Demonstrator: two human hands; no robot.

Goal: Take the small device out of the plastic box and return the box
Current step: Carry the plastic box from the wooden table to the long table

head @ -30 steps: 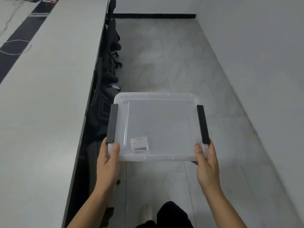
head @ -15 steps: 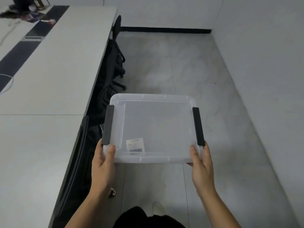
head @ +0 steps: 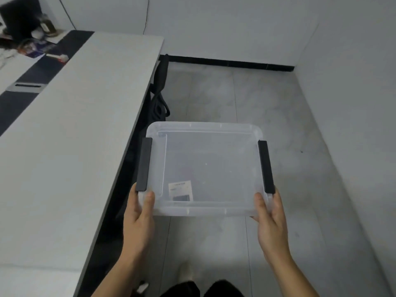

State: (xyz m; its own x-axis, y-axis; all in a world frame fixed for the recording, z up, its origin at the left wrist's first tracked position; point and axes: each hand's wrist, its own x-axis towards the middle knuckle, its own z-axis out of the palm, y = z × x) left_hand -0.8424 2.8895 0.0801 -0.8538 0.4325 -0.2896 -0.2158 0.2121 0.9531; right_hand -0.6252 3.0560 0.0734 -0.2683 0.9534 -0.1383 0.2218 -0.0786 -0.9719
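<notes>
- A person carries a clear plastic box (head: pixel 205 168) with both bare hands, holding it in the air above a grey tiled floor (head: pixel 278 116), to the right of a long white worktop (head: pixel 70 146).
- The left hand (head: pixel 140 213) has its grip clamped on the box's near left corner, thumb lying on top of the lid rim and the other fingers hidden under the box.
- The right hand (head: pixel 271 215) has its grip clamped on the near right corner in the same way, thumb on the rim, fingers beneath.
- The box extends away from both hands, so its bulk lies beyond the grip, with only the near edge between the two thumbs.
- A black latch (head: pixel 144 165) runs along the left side of the lid, its near end just beyond the left thumb; a second black latch (head: pixel 266 167) on the right side ends just beyond the right thumb.
- A white label (head: pixel 180 190) with a dark patch shows through the clear plastic, near the near edge and closer to the left hand.
- The small device cannot be made out in the head view.
- The box's left side hangs just beside the worktop's right edge, apart from it.
- Dark chairs (head: pixel 159 97) stand tucked along that edge, beyond the box.
- Clutter (head: pixel 32 43) sits at the worktop's far left corner, too blurred to identify.
- White walls (head: pixel 353 103) close the floor on the right and at the far end.
</notes>
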